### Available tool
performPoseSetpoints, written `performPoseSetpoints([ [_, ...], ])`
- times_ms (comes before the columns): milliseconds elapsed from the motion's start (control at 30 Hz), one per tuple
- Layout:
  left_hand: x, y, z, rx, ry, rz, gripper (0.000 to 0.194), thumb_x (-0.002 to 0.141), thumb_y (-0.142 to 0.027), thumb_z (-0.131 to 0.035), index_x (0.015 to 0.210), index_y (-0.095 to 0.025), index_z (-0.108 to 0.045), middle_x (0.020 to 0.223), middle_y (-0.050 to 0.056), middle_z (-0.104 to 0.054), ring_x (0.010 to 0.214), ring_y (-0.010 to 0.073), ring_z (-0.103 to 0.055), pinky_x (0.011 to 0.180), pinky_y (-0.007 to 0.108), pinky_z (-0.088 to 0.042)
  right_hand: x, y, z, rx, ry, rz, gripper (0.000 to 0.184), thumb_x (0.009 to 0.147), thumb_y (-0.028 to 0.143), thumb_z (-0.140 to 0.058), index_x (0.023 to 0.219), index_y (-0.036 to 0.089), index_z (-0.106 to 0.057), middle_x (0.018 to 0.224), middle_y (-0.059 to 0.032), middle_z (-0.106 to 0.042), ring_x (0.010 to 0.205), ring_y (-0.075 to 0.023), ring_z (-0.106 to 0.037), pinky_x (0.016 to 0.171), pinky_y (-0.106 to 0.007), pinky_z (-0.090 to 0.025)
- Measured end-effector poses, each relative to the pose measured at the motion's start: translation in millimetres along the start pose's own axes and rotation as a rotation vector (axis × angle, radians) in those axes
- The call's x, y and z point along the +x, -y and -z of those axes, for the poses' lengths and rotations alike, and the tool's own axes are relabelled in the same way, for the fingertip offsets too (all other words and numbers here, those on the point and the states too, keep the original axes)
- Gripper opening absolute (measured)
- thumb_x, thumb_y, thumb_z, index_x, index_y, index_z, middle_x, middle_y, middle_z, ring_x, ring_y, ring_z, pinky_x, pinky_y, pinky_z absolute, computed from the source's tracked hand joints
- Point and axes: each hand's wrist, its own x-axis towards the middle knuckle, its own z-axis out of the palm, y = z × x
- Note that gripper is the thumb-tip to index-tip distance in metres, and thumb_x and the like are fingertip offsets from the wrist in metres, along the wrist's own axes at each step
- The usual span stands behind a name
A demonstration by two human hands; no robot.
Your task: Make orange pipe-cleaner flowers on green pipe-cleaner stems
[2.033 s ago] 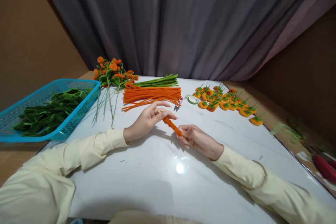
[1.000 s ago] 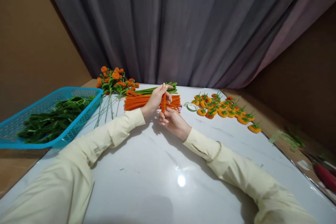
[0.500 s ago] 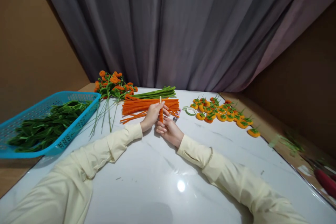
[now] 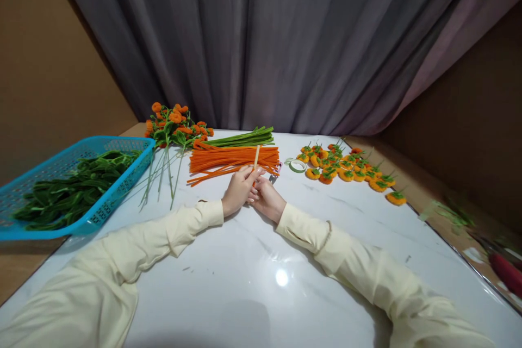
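My left hand [image 4: 237, 190] and my right hand [image 4: 268, 200] meet over the table's middle, fingers closed around a thin pale wooden stick [image 4: 256, 157]. The stick's bare end points up and leans slightly right. A bit of orange fuzzy pipe cleaner shows on the stick between my fingers; the rest is hidden by the hands. Just beyond lies a pile of orange pipe cleaners [image 4: 228, 160], with a bundle of green pipe cleaners [image 4: 248, 137] behind it. Scissors [image 4: 273, 178], partly covered, lie close to my right hand.
A blue basket [image 4: 101, 212] with green fuzzy leaves stands left. Orange flowers on stems [image 4: 175, 118] lie behind it. Green tape [image 4: 297, 165] and several yellow-orange flower heads [image 4: 346, 175] sit to the right. Red-handled pliers [image 4: 505, 274] lie at the right edge.
Both hands have come closer together and lower in view. The stick has tilted rightward, and the orange winding seen on it earlier is now mostly covered by my fingers.
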Motion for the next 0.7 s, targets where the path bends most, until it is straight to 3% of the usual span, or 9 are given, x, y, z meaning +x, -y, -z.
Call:
performPoseSetpoints([
  [100, 0.5, 7.4, 3.6, 0.102, -0.068, -0.134, 0.027, 0.084, -0.034, -0.050, 0.092, -0.017, -0.069, 0.121, 0.008, -0.056, 0.085, 0.0166, -0.062, 0.064, 0.024, -0.053, -1.7, 0.0, -1.1, -0.016, 0.003, 0.001, 0.027, 0.057, 0.002, -0.041, 0.076, 0.021, -0.042, 0.037, 0.0126, -0.032, 0.029, -0.0056, -0.024, 0.037, -0.017, -0.021],
  [167, 1.0, 10.7, 5.7, 0.177, -0.098, -0.197, 0.022, 0.084, -0.030, -0.052, 0.089, -0.019, -0.071, 0.123, 0.007, -0.055, 0.107, 0.0208, -0.055, 0.090, 0.030, -0.047, -2.4, -0.1, -1.2, -0.025, 0.004, 0.002, 0.025, 0.058, 0.002, -0.042, 0.075, 0.021, -0.042, 0.037, 0.0126, -0.032, 0.029, -0.0054, -0.024, 0.037, -0.017, -0.022],
  [267, 1.0, 12.7, 8.8, 0.261, -0.082, -0.260, 0.020, 0.084, -0.026, -0.052, 0.086, -0.020, -0.071, 0.123, 0.006, -0.057, 0.121, 0.0226, -0.044, 0.106, 0.037, -0.030, -3.1, -0.3, -0.9, -0.035, 0.005, 0.007, 0.022, 0.061, 0.003, -0.043, 0.074, 0.021, -0.041, 0.038, 0.0129, -0.032, 0.030, -0.0050, -0.024, 0.037, -0.017, -0.023],
  [400, 0.5, 12.0, 12.4, 0.249, -0.021, -0.313, 0.022, 0.084, -0.026, -0.051, 0.074, -0.019, -0.070, 0.118, 0.008, -0.061, 0.124, 0.0240, -0.041, 0.109, 0.041, -0.023, -4.4, 0.1, -0.9, -0.045, 0.013, 0.013, 0.020, 0.064, 0.002, -0.042, 0.070, 0.021, -0.038, 0.038, 0.0130, -0.030, 0.029, -0.0043, -0.022, 0.038, -0.016, -0.023],
  [567, 1.4, 8.2, 13.2, 0.126, 0.036, -0.358, 0.023, 0.083, -0.029, -0.052, 0.069, -0.018, -0.067, 0.102, 0.009, -0.066, 0.110, 0.0232, -0.052, 0.102, 0.035, -0.033, -4.2, 2.5, -1.0, -0.053, 0.031, 0.013, 0.021, 0.063, 0.001, -0.043, 0.063, 0.020, -0.034, 0.037, 0.0117, -0.030, 0.030, -0.0036, -0.022, 0.038, -0.016, -0.023],
  [700, 2.9, 6.7, 13.3, 0.086, 0.047, -0.289, 0.024, 0.081, -0.031, -0.053, 0.065, -0.017, -0.064, 0.081, 0.005, -0.064, 0.088, 0.0189, -0.058, 0.085, 0.029, -0.042, -3.0, 4.7, -1.0, -0.051, 0.038, 0.015, 0.019, 0.065, 0.002, -0.044, 0.065, 0.020, -0.036, 0.037, 0.0117, -0.030, 0.030, -0.0039, -0.022, 0.037, -0.016, -0.023],
])
